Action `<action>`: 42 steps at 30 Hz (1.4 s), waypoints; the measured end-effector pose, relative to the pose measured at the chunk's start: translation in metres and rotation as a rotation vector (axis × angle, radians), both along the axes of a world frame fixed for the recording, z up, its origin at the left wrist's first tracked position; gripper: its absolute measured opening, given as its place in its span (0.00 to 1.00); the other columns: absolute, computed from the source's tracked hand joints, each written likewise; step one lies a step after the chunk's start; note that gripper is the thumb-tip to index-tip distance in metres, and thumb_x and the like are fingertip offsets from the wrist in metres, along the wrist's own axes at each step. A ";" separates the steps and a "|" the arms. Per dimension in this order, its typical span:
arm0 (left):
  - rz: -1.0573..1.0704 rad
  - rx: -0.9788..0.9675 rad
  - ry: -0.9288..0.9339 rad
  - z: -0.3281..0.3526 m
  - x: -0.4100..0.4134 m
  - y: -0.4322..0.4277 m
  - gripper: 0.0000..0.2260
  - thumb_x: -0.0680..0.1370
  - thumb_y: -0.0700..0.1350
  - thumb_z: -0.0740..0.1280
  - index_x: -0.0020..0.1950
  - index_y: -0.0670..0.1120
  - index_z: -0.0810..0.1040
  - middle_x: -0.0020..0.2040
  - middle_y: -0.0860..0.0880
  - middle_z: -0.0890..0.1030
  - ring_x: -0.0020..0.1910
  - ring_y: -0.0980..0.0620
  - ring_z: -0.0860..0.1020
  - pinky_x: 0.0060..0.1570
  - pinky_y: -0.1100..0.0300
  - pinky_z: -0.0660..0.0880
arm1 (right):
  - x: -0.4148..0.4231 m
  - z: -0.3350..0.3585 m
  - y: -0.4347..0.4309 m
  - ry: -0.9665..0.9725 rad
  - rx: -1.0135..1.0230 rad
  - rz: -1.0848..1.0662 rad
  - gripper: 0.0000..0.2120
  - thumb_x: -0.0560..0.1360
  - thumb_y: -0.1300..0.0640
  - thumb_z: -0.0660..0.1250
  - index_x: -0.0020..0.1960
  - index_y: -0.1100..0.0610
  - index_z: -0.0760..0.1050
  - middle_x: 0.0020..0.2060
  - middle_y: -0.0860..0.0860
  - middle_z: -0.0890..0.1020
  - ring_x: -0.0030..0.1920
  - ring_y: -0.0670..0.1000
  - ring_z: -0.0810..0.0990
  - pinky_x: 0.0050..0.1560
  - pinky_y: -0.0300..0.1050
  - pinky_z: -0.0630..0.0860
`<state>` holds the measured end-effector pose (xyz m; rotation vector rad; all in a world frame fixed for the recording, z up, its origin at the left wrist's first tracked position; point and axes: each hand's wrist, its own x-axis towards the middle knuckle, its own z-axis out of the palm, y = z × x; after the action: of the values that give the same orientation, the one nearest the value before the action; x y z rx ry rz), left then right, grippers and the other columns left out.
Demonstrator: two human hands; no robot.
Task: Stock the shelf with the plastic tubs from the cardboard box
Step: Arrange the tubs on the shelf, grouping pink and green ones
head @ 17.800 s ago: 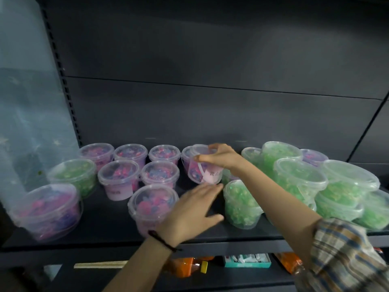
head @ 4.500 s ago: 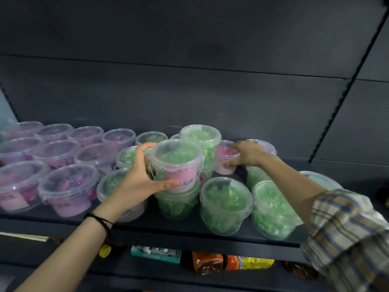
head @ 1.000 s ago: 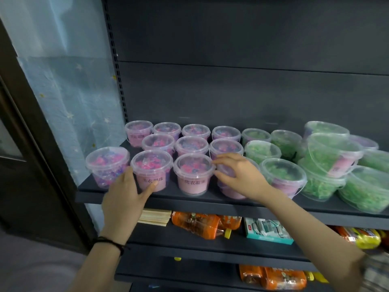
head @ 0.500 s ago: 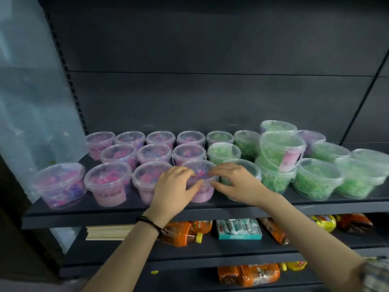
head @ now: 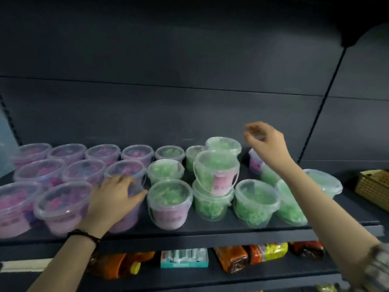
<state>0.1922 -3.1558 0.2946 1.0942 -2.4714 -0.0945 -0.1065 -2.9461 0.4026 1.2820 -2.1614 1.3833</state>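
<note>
1. Dark metal shelf [head: 210, 229] holds the plastic tubs: pink tubs [head: 40, 175] on the left, green tubs [head: 255, 199] on the right.
2. Left hand [head: 113, 199] curls its fingers and thumb over the front pink tub [head: 126, 219].
3. Right hand [head: 267, 142] hovers above the back row, loosely curled and empty.
4. Snack packets [head: 267, 252] lie on the shelf below.

Dim overall, dark grey back panel [head: 189, 60] nearly featureless. Soft light from front/above, faint glare on tub lids [head: 216, 163]. Heavy motion blur on pink tubs [head: 61, 203] at left + left hand [head: 113, 199]; smear on right hand [head: 267, 142] fingertips too. Wide-angle bowing at frame edges, dark blob top-right corner.
</note>
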 end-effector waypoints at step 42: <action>0.169 -0.040 -0.005 -0.001 -0.048 0.017 0.12 0.73 0.62 0.65 0.47 0.57 0.79 0.52 0.56 0.81 0.58 0.48 0.71 0.54 0.51 0.70 | -0.197 -0.068 -0.062 -0.346 0.500 -0.135 0.45 0.57 0.32 0.76 0.69 0.49 0.69 0.64 0.58 0.70 0.65 0.56 0.64 0.64 0.47 0.65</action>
<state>0.1441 -3.1384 0.2940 1.2810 -2.3634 0.0083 -0.3031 -3.0085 0.3347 1.0695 -2.9063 1.1137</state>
